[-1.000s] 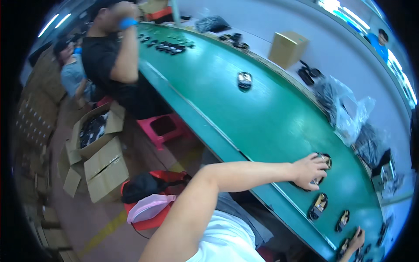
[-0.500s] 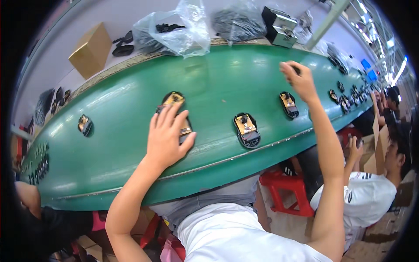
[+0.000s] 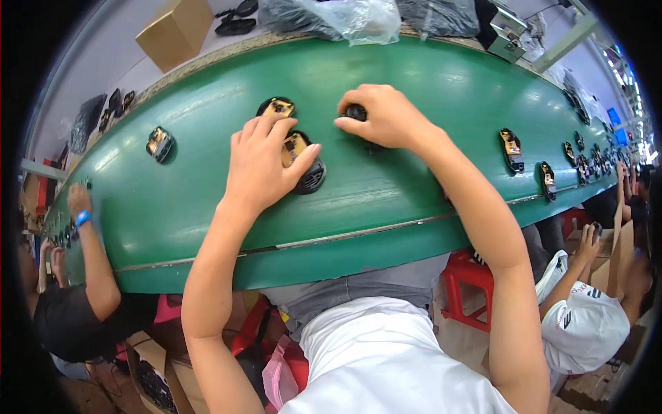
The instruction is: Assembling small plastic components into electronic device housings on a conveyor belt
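Note:
My left hand [image 3: 258, 162] lies with spread fingers over an opened, mouse-shaped black device [image 3: 312, 178] with a tan circuit board, which the hand partly covers. Just beyond the fingertips is a second black piece with a tan board [image 3: 278, 107]. To the right, above the green surface, my right hand [image 3: 389, 117] pinches a small round black part [image 3: 355, 112] between thumb and fingers. Something dark beneath that hand is mostly hidden.
More opened devices lie on the green belt [image 3: 207, 207]: one at left [image 3: 160, 144], others at right [image 3: 512, 150] [image 3: 548, 181]. Plastic bags [image 3: 358, 21] and a cardboard box [image 3: 174, 33] line the far edge. Co-workers sit on both sides; one arm [image 3: 96, 255] reaches in at left.
My right hand has come left and nearer my left hand. My left hand stays over the device. The view has shifted, and a co-worker's arm with a blue wristband now shows at left.

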